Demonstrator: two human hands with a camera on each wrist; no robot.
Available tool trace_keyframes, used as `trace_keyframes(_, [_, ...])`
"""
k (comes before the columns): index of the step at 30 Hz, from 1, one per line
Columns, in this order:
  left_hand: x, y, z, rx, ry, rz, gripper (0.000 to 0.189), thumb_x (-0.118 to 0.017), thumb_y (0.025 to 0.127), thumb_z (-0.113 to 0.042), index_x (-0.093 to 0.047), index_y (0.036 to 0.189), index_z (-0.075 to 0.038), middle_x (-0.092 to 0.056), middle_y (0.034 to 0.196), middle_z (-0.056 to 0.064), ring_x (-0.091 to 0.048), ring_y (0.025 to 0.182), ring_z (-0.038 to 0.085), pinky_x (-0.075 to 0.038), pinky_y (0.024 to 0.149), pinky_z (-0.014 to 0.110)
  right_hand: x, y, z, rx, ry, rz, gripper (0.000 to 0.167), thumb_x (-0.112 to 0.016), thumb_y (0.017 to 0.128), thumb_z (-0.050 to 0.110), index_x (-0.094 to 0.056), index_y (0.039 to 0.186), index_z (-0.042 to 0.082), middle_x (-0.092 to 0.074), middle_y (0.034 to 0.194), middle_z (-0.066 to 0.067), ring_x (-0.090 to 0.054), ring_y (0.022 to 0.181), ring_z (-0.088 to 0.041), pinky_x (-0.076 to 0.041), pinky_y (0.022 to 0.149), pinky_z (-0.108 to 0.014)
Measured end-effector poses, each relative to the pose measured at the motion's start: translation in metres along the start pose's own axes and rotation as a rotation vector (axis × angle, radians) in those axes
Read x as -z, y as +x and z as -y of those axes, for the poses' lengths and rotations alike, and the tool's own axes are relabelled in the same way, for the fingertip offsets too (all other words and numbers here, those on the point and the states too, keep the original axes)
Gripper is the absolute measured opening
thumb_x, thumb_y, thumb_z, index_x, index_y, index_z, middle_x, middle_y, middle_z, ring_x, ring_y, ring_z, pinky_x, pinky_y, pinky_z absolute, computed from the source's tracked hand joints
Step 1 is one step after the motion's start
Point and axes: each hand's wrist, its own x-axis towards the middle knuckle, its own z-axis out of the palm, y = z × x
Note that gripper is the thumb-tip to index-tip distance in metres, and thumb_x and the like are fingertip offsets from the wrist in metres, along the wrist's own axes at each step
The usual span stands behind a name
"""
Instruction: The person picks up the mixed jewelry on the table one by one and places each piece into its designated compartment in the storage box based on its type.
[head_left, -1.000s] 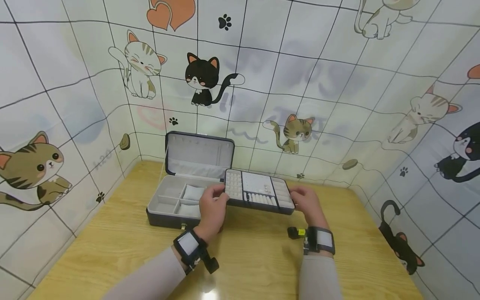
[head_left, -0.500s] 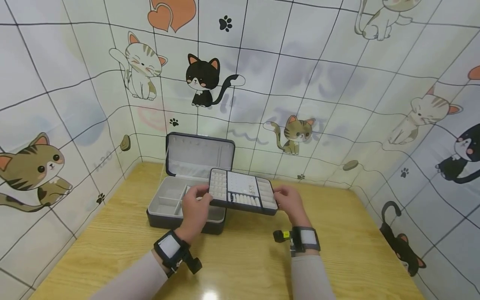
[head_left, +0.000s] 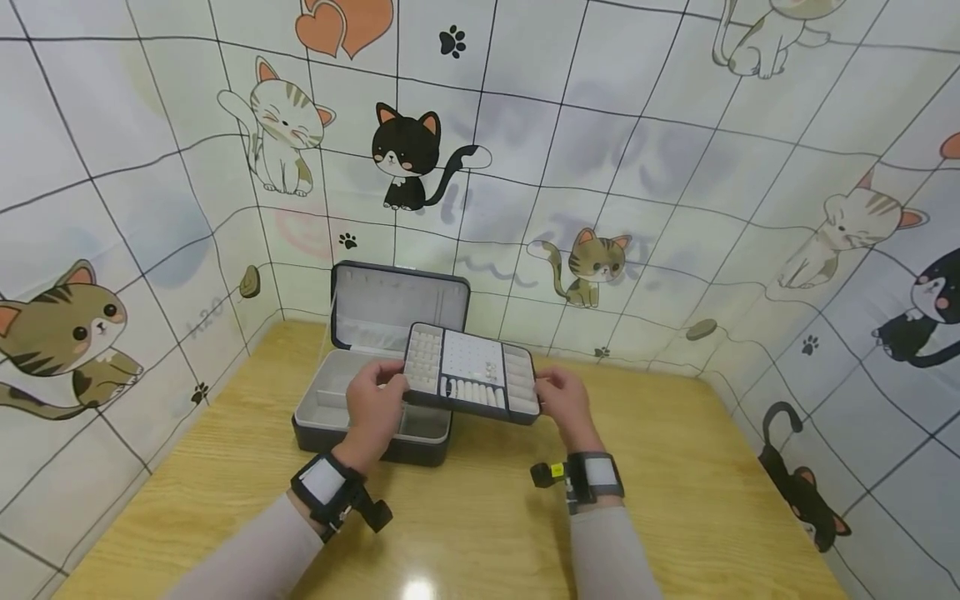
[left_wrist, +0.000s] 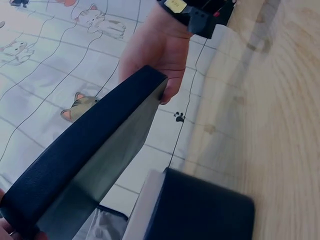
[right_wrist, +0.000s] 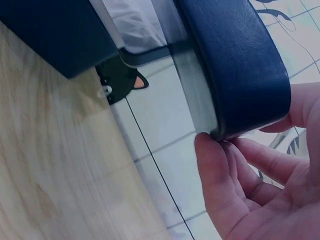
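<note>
Both hands hold a dark-edged jewelry tray [head_left: 474, 360] in the air, tilted with its right end lower. It has pale compartments, ring rolls and a white panel with a few small studs. My left hand [head_left: 375, 408] grips the left end, thumb over the rim. At the opposite end my right hand [head_left: 566, 406] pinches the corner, and the right wrist view shows its fingertips at the lower edge [right_wrist: 212, 127]. Beneath and behind the tray stands the dark jewelry box [head_left: 330, 439], lid [head_left: 397, 300] raised. The tray and left hand hide part of its light-lined compartments.
The box rests on a wooden table [head_left: 675, 483], left of the middle. A cloth wall [head_left: 517, 150] printed with cats and grid lines rises behind the table and along both sides. A strap with a small camera [head_left: 546, 475] sits on each wrist.
Both hands have carried the tray leftward, so it now overlaps more of the open box in the head view. In the last half second it also rose slightly. The box has stayed put.
</note>
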Motion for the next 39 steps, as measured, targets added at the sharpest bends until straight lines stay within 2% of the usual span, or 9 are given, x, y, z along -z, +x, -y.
trace_keyframes(4, [0.01,0.004,0.005,0.019,0.0,0.015,0.034,-0.057,0.098,-0.014,-0.07,0.127,-0.002,-0.069,0.129,0.016,-0.058,0.117,0.029,-0.046,0.093,0.038,-0.013,-0.002,0.002,0.004,0.006,-0.034,0.032,-0.063,0.091,0.011,-0.073,0.119,-0.001,-0.07,0.106,-0.018,-0.066,0.083,-0.021,-0.059,0.067,-0.029])
trace_keyframes(9, [0.023,0.007,0.016,0.048,0.001,0.029,0.037,-0.055,0.098,-0.014,-0.069,0.131,-0.003,-0.068,0.132,0.015,-0.059,0.116,0.026,-0.047,0.09,0.035,-0.03,-0.005,0.005,0.003,-0.039,-0.055,0.032,-0.063,0.093,0.014,-0.074,0.12,0.001,-0.071,0.107,-0.019,-0.067,0.083,-0.022,-0.058,0.067,-0.028])
trace_keyframes(15, [0.04,0.008,0.03,0.084,0.036,0.025,0.038,-0.054,0.099,-0.014,-0.068,0.132,-0.002,-0.069,0.13,0.017,-0.06,0.11,0.025,-0.047,0.086,0.028,-0.045,-0.01,0.006,0.013,-0.004,-0.021,0.031,-0.064,0.094,0.015,-0.074,0.121,0.001,-0.071,0.107,-0.019,-0.068,0.085,-0.022,-0.061,0.072,-0.029])
trace_keyframes(21, [0.051,0.011,0.032,0.117,0.019,0.031,0.038,-0.052,0.101,-0.015,-0.067,0.133,-0.001,-0.066,0.128,0.018,-0.056,0.108,0.023,-0.045,0.084,0.024,-0.054,-0.014,0.005,0.055,0.036,0.001,0.029,-0.065,0.096,0.013,-0.075,0.12,0.001,-0.07,0.102,-0.017,-0.067,0.081,-0.018,-0.061,0.071,-0.028])
trace_keyframes(25, [0.056,0.017,0.032,0.101,0.005,0.007,0.037,-0.054,0.099,-0.013,-0.069,0.129,0.001,-0.068,0.125,0.019,-0.056,0.105,0.023,-0.045,0.081,0.023,-0.06,-0.015,0.003,0.076,0.081,0.001,0.028,-0.066,0.095,0.011,-0.075,0.12,0.002,-0.069,0.099,-0.014,-0.067,0.079,-0.018,-0.061,0.07,-0.027])
trace_keyframes(32, [0.062,0.026,0.034,0.061,0.081,-0.075,0.034,-0.054,0.099,-0.013,-0.073,0.124,0.0,-0.071,0.119,0.019,-0.056,0.098,0.025,-0.043,0.071,0.023,-0.071,-0.019,-0.001,0.106,0.113,0.044,0.03,-0.068,0.097,0.013,-0.074,0.124,0.002,-0.069,0.1,-0.013,-0.066,0.084,-0.017,-0.063,0.076,-0.029])
trace_keyframes(39, [0.069,0.03,0.035,0.077,0.088,-0.097,0.035,-0.052,0.101,-0.015,-0.072,0.126,0.001,-0.07,0.123,0.02,-0.057,0.103,0.027,-0.044,0.075,0.021,-0.081,-0.023,-0.005,0.11,0.192,0.067,0.033,-0.07,0.098,0.015,-0.074,0.129,0.005,-0.071,0.109,-0.014,-0.068,0.093,-0.017,-0.063,0.081,-0.028])
